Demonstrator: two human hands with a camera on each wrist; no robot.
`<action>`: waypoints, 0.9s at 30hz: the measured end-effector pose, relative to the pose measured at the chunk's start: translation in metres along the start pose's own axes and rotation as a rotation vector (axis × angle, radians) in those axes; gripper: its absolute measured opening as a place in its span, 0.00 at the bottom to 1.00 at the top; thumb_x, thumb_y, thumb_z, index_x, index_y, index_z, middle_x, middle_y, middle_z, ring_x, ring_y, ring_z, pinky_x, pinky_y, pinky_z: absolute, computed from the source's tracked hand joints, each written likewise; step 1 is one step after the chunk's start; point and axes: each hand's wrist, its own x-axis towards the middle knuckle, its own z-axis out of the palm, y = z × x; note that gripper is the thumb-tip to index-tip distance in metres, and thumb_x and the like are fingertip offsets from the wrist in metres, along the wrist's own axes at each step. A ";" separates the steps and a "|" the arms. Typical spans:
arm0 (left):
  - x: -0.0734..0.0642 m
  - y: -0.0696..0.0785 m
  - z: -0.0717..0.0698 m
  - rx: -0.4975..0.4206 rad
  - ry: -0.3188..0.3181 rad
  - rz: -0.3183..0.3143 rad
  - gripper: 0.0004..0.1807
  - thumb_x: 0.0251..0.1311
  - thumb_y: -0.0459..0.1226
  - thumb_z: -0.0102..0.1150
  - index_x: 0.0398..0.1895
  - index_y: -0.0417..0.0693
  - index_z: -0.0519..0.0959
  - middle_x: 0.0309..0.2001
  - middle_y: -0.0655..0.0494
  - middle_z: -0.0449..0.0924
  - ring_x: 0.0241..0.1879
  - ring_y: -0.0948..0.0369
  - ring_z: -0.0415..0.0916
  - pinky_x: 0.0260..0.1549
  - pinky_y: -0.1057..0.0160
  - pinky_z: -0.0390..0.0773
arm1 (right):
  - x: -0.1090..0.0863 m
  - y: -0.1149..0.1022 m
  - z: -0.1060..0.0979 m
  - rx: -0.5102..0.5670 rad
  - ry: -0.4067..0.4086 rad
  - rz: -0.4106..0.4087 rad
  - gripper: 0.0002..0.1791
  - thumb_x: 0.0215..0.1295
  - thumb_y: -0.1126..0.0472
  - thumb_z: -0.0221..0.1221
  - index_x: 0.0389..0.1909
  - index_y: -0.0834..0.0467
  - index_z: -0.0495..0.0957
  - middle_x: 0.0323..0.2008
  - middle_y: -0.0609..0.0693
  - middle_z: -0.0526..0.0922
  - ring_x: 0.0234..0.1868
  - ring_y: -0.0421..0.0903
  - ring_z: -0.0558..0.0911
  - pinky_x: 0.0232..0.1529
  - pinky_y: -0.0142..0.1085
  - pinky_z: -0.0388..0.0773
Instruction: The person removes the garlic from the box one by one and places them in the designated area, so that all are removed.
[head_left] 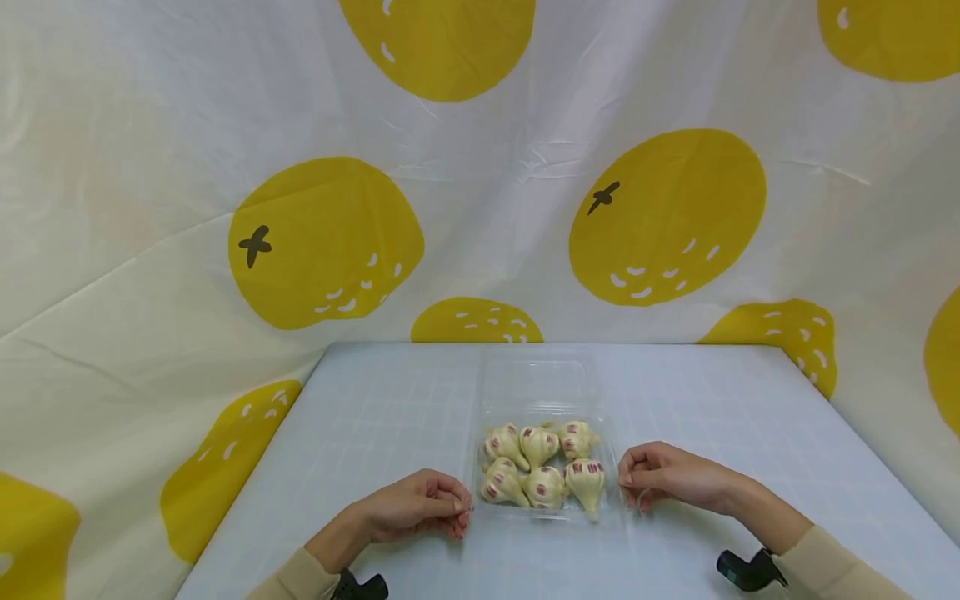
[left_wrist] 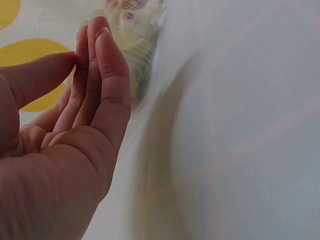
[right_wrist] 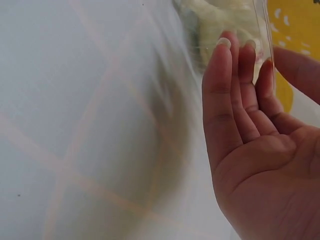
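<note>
A clear plastic clamshell container point(head_left: 551, 515) sits on the table with its transparent lid point(head_left: 538, 379) folded back, away from me. Inside it lie several pale garlic bulbs point(head_left: 546, 487) with purple-red marks. At the container's left edge, the thumb and fingertips of my left hand point(head_left: 422, 504) come together in a pinch; the rim between them is hidden. My right hand point(head_left: 671, 477) pinches the opposite rim, which shows between thumb and forefinger in the right wrist view. Its other fingers point(right_wrist: 220, 100) lie nearly straight along the container's side.
A white cloth with faint lines covers the table point(head_left: 390, 400). Behind and beside it hangs a white curtain point(head_left: 495, 208) printed with large yellow fruits. Dark wrist cameras point(head_left: 750, 571) sit under both forearms, near beige sleeves point(head_left: 832, 567).
</note>
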 end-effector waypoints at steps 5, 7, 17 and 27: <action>0.000 0.002 0.002 0.038 -0.007 -0.005 0.15 0.75 0.34 0.55 0.52 0.26 0.75 0.39 0.54 0.85 0.39 0.63 0.84 0.42 0.66 0.84 | -0.002 0.001 0.001 -0.017 0.018 0.008 0.19 0.80 0.62 0.51 0.51 0.79 0.69 0.38 0.60 0.84 0.39 0.48 0.81 0.42 0.38 0.85; 0.000 0.002 0.002 0.059 -0.007 -0.003 0.18 0.75 0.34 0.55 0.53 0.22 0.73 0.38 0.53 0.86 0.39 0.62 0.84 0.42 0.65 0.84 | -0.003 0.002 0.002 -0.026 0.025 0.009 0.19 0.80 0.62 0.51 0.51 0.79 0.70 0.38 0.60 0.83 0.39 0.48 0.81 0.42 0.39 0.85; -0.001 0.011 -0.005 0.130 0.142 0.019 0.22 0.69 0.31 0.60 0.61 0.27 0.68 0.43 0.48 0.85 0.43 0.56 0.85 0.46 0.55 0.86 | -0.006 -0.009 0.009 -0.299 0.155 -0.004 0.14 0.76 0.60 0.58 0.47 0.69 0.77 0.35 0.59 0.83 0.35 0.52 0.82 0.36 0.43 0.85; 0.024 0.027 -0.020 0.323 0.408 0.102 0.32 0.70 0.36 0.62 0.70 0.31 0.62 0.54 0.39 0.76 0.48 0.50 0.83 0.47 0.54 0.86 | -0.009 -0.042 0.019 -0.809 0.431 -0.151 0.24 0.67 0.54 0.68 0.55 0.67 0.77 0.45 0.52 0.82 0.43 0.49 0.81 0.41 0.37 0.84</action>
